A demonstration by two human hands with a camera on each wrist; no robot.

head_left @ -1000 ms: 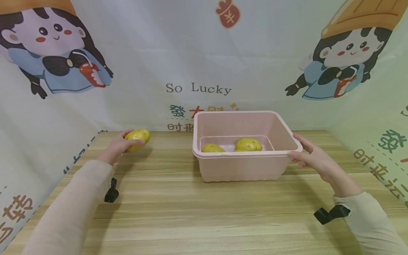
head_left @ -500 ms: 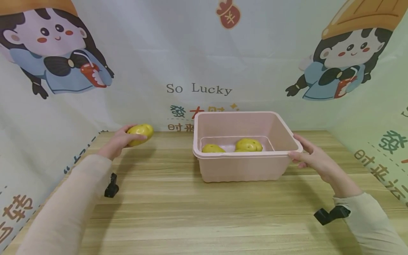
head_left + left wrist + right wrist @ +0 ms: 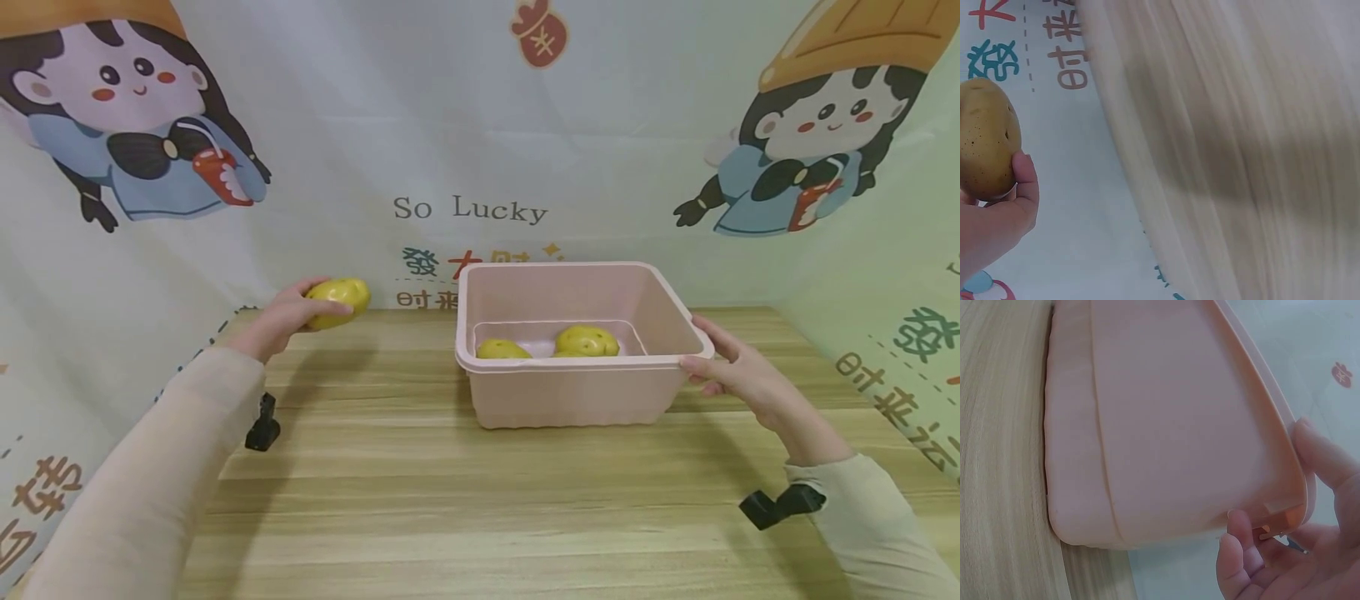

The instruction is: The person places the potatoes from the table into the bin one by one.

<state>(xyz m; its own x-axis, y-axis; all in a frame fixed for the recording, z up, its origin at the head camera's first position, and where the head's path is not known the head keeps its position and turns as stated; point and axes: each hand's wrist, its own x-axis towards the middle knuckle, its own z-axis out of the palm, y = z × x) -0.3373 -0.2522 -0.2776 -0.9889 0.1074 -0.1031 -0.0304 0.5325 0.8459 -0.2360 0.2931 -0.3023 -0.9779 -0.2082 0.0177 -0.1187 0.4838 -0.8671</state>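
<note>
A yellow potato [image 3: 341, 302] is held by my left hand [image 3: 277, 321] above the left back of the table. In the left wrist view the thumb presses the side of this potato [image 3: 988, 140], and the other fingers are mostly hidden behind it. My right hand [image 3: 742, 383] grips the rim of a pink plastic bin [image 3: 570, 396] at its near right corner. The right wrist view has the thumb on the bin's rim and the curled fingers [image 3: 1232, 559] under it. Inside the bin lie potatoes [image 3: 587, 341], partly hidden by the front wall.
The bin stands on a wood-grain table [image 3: 450, 508], right of the middle. A printed cloth [image 3: 450, 100] hangs behind the table and along both sides. Black camera mounts [image 3: 780, 504] are on both wrists.
My left hand has lifted the potato off the table and moved it up and slightly right. The right hand and the bin have stayed in place.
</note>
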